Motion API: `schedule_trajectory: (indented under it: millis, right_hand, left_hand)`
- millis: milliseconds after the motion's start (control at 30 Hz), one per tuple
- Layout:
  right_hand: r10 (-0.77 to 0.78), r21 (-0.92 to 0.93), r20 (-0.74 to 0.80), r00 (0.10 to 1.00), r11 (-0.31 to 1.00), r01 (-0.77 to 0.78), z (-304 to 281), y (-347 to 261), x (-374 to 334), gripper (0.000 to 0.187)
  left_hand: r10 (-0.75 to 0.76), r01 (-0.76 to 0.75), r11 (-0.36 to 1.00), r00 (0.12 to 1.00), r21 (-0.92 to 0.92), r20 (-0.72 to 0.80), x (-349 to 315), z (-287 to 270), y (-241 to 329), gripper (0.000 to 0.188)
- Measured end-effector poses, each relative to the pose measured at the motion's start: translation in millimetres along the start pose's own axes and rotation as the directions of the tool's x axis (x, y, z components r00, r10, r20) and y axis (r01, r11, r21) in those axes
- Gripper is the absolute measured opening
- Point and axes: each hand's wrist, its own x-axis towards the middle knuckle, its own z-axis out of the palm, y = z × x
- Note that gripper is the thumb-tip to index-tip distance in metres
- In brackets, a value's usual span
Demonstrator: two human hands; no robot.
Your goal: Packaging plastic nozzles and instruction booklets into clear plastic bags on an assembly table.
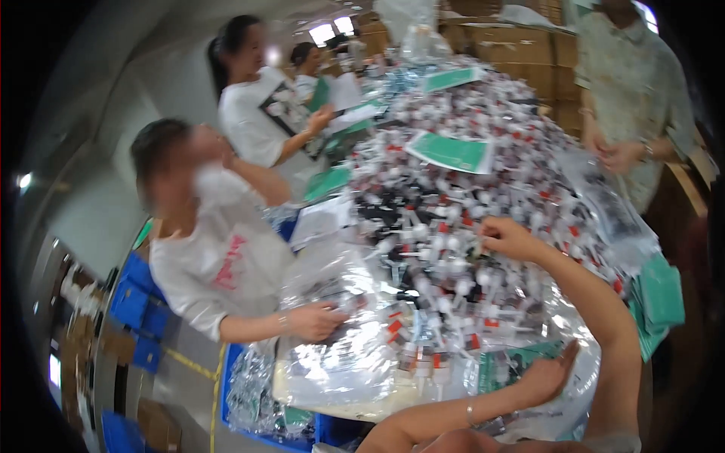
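My left hand [550, 371], a bracelet on its wrist, lies low over the near edge of the table. Its fingers look stretched out, beside a green printed sheet [521, 359] that seems to be in clear plastic. Farther forward, my right hand [511, 239] reaches over a big heap of small pieces [453, 264] with white nozzle-like tips and red and black parts. Its thumb and fingers come together at the heap's surface; blur hides what is between them. Several white-tipped pieces with red labels [423, 359] lie in front of the heap.
A stack of clear plastic bags [340, 377] lies at the left, under a co-worker's hand [313, 322]. Green cards [453, 153] rest on the heap, and more green packets [658, 298] hang at the right edge. Other people stand around the table. A blue crate [234, 385] holds bagged items.
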Motion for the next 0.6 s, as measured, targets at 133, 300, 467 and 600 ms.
schedule_trajectory:
  millis: [133,300,467,600]
  right_hand:
    - [0.073,0.020,0.035,0.997,0.997,-0.074,1.1,-3.5,-3.8,0.013]
    - [0.041,0.057,-0.005,0.999,0.998,-0.041,6.6,-5.3,-2.7,0.018]
    - [0.044,0.086,0.014,0.999,0.995,-0.045,8.9,-5.1,4.2,0.016]
    - [0.072,0.109,0.004,0.997,0.991,-0.072,8.2,-1.3,1.8,0.015]
  left_hand:
    - [0.042,-0.043,0.999,0.998,-0.017,-0.043,0.2,1.9,-0.7,0.069]
    - [0.032,-0.036,0.995,0.998,-0.090,-0.046,-1.3,-5.8,-0.7,0.066]
    - [0.018,-0.023,0.997,0.998,-0.080,-0.064,-2.2,-9.3,-1.3,0.056]
    - [0.044,-0.055,0.993,0.995,-0.108,-0.094,-1.9,-7.0,-1.7,0.056]
